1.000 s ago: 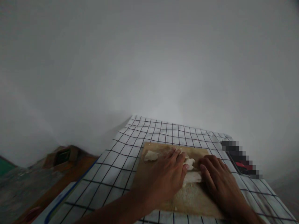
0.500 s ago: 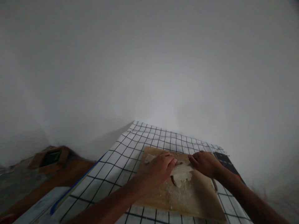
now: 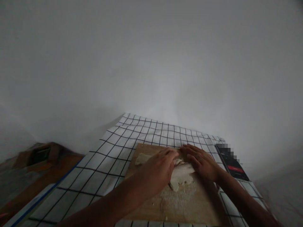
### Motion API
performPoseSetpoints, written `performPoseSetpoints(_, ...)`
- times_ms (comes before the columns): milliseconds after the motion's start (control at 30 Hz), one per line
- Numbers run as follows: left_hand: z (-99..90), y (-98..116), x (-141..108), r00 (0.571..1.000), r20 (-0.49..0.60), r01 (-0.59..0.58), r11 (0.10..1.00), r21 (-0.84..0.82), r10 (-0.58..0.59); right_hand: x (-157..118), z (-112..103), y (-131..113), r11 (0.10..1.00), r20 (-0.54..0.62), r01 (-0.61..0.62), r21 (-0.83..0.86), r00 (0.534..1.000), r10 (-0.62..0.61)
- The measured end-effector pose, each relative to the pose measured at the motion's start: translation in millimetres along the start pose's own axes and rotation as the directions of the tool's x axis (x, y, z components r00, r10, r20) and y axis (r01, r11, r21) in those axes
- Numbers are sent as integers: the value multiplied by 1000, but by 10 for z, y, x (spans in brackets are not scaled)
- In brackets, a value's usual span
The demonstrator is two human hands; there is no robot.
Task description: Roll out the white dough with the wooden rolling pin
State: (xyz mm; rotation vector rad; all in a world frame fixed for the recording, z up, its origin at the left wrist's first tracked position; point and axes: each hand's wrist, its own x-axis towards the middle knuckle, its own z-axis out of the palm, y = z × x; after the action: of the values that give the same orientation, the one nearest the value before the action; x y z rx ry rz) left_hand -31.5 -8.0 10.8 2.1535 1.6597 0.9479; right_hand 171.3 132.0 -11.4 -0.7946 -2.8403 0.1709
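A pale, flattened piece of dough point(image 3: 181, 176) with ragged edges lies on a floured wooden board point(image 3: 187, 208). My left hand point(image 3: 163, 164) rests on top of it, fingers together and bent over the dough; their tips are partly hidden. Part of the dough sticks out beyond the left hand toward the board's far left. My right hand point(image 3: 201, 160) reaches in from the right at the dough's far right edge. Its fingers are stretched out and somewhat apart, with nothing visible held in them.
White cloth with black grid lines point(image 3: 153, 132) covers the table under the board. To the right lies a dark flat item with a red patch point(image 3: 235, 169). A pale wall point(image 3: 151, 63) rises behind the table. At the left, beyond the table, stands a brown box point(image 3: 22, 159).
My right hand has gone from a closed fist at the dough's edge to outstretched fingers. The left hand stays on the dough. The whole view has shifted slightly.
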Motion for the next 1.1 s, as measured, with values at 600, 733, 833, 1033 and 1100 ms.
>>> performPoseSetpoints(600, 122, 21, -189, 995, -50, -75, 978, 197, 87, -168, -133, -254, 993, -30, -98, 69, 995, 100)
performPoseSetpoints(733, 94, -48, -51, 995, -55, -71, 989, 130, 79, 88, -240, -187, 995, 24, -54, 88, 998, 52)
performPoseSetpoints(833, 76, -80, 11, 998, -43, -32, 994, 105, 37, 246, -273, -142, 994, 37, -24, 109, 999, 20)
performPoseSetpoints(1033, 84, -84, 57, 1000, -4, 16, 995, 97, -16, 345, -160, -29, 989, 11, -10, 147, 1000, 9)
performPoseSetpoints(1100, 113, -74, 44, 1000, 5, 20, 995, 102, -21, 277, -99, 2, 989, -6, -19, 149, 1000, 20)
